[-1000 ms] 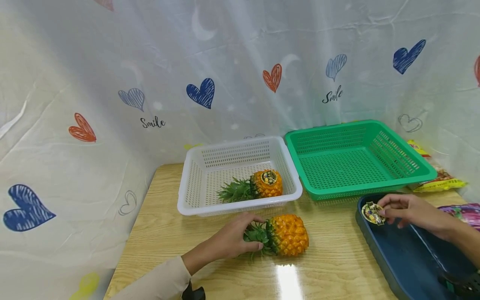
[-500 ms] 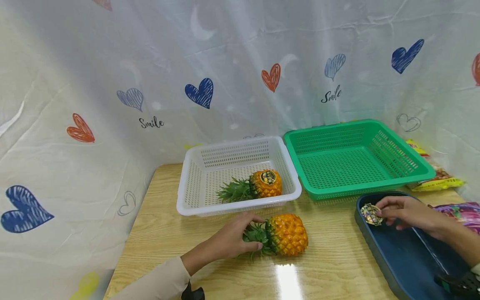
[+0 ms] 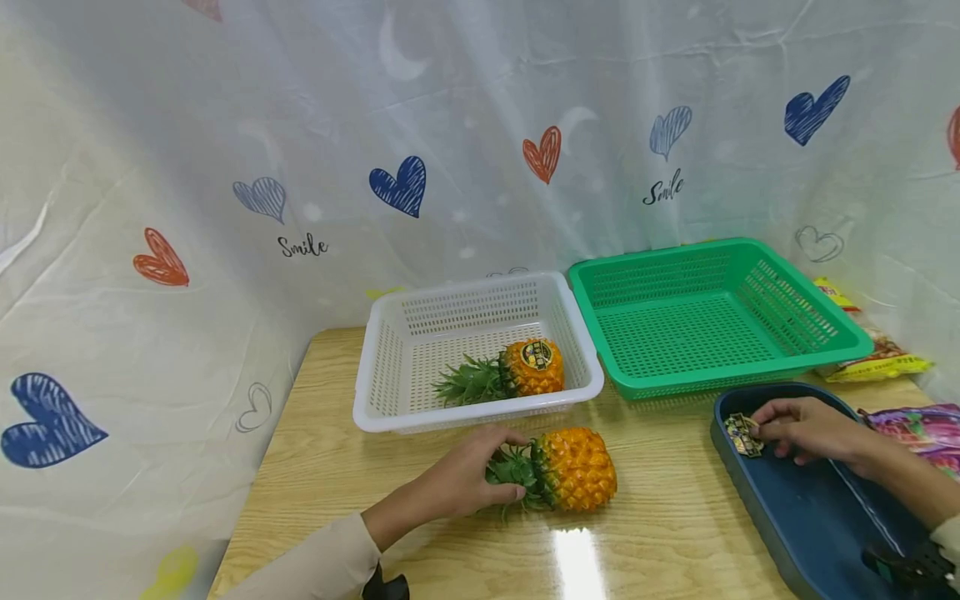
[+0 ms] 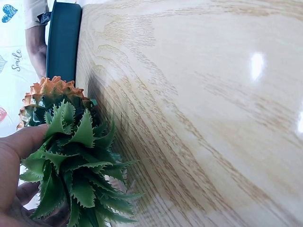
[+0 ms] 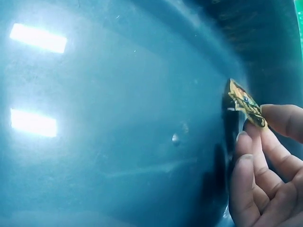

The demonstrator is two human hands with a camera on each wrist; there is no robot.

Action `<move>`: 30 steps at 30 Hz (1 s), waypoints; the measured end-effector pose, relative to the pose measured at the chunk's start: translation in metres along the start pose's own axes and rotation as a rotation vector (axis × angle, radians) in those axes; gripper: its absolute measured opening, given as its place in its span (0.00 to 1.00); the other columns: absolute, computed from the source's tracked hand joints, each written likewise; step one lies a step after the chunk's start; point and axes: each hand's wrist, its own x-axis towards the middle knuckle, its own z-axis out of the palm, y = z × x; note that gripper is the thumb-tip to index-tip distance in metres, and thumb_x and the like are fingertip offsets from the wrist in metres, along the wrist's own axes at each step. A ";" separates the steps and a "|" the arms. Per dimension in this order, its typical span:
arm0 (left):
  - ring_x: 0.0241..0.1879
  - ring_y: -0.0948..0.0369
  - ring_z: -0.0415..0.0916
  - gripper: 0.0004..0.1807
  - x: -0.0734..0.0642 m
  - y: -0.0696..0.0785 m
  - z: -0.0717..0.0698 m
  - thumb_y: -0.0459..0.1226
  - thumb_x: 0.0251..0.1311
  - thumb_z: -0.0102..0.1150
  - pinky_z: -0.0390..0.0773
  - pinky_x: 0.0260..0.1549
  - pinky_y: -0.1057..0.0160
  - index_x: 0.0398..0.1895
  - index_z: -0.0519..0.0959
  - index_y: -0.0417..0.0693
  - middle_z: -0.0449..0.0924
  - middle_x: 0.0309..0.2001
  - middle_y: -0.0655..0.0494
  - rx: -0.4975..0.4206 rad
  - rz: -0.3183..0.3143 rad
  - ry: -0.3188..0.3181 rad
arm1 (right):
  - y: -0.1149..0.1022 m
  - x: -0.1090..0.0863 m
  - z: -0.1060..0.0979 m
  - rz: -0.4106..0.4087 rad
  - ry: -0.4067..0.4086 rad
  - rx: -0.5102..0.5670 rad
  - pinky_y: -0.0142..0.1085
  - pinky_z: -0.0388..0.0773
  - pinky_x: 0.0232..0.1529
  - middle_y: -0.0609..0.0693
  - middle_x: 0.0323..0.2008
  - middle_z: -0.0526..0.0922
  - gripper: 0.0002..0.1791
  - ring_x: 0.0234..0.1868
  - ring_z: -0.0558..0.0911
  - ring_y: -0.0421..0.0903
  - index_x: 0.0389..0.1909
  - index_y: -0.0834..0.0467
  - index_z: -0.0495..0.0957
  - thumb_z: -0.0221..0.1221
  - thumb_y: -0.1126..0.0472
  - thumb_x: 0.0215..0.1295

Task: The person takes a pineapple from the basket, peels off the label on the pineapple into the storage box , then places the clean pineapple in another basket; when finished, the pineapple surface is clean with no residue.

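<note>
A pineapple (image 3: 577, 469) lies on its side on the wooden table, crown to the left. My left hand (image 3: 468, 475) grips it by its green crown (image 4: 83, 165), thumb and fingers on either side of the leaves. Over the far end of a dark blue tray (image 3: 810, 500), my right hand (image 3: 810, 431) pinches a round gold-and-black sticker (image 5: 247, 104) by its edge between thumb and finger. Behind, a second pineapple (image 3: 532, 367) bearing a similar sticker lies in a white basket (image 3: 480, 417).
A green basket (image 3: 712, 333) stands to the right of the white one, touching or nearly touching it. Yellow snack packets (image 3: 881, 362) and a purple packet (image 3: 918, 433) lie at the right. A heart-printed curtain (image 3: 480, 100) hangs behind the table.
My right hand has shifted slightly and turned the sticker, whose face now looks narrower and lower in the tray. The left hand and both pineapples have stayed in place.
</note>
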 end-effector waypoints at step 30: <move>0.66 0.57 0.70 0.32 0.000 0.000 -0.001 0.52 0.62 0.67 0.74 0.61 0.50 0.68 0.70 0.61 0.71 0.66 0.61 -0.014 -0.001 -0.014 | 0.006 -0.007 0.000 -0.068 -0.020 0.017 0.41 0.81 0.35 0.56 0.50 0.82 0.30 0.38 0.82 0.44 0.66 0.71 0.67 0.55 0.52 0.76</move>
